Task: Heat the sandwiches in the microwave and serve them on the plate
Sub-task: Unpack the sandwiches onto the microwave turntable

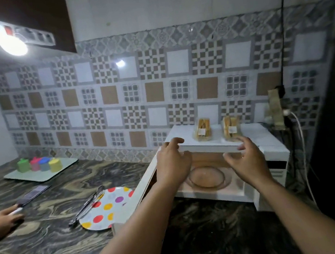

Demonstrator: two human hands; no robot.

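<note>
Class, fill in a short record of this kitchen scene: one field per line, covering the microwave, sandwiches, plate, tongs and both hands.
microwave: white, door open, glass turntable bare
sandwiches: two packs, left pack and right pack, upright on top of the microwave
plate: polka-dotted, on the counter left of the microwave
tongs: resting across the plate's left edge
left hand: open, raised before the microwave opening
right hand: open, empty, below the right pack

Sandwich packs' (201,130) labels (small, blurred) are unreadable.
</note>
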